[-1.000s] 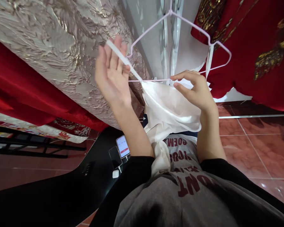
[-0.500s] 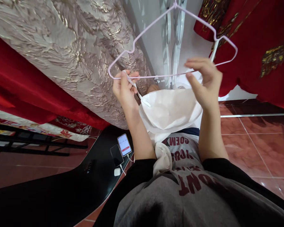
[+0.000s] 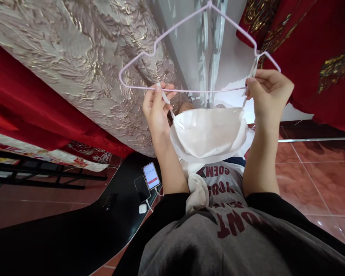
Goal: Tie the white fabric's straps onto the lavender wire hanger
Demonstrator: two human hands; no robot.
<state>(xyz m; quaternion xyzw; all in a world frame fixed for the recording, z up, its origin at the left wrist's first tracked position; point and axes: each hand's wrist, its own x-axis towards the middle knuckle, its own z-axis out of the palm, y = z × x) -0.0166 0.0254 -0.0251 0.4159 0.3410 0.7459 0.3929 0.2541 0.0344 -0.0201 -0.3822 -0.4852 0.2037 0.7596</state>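
Pinching a white strap (image 3: 165, 98) in each closed grip, left hand (image 3: 156, 109) loosely fanned, right hand (image 3: 270, 92) curled, forearms (image 3: 174, 166) raised

The hook of the pink hanger (image 3: 201, 91) runs past the top edge; its right corner and part of a white strap (image 3: 254, 65) are hidden behind the right hand (image 3: 271, 90). Digits on the lit phone (image 3: 151, 175) are too small to read.

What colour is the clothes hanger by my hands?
The hanger is pale pinkish lilac, showing best in the head view, the only one here.
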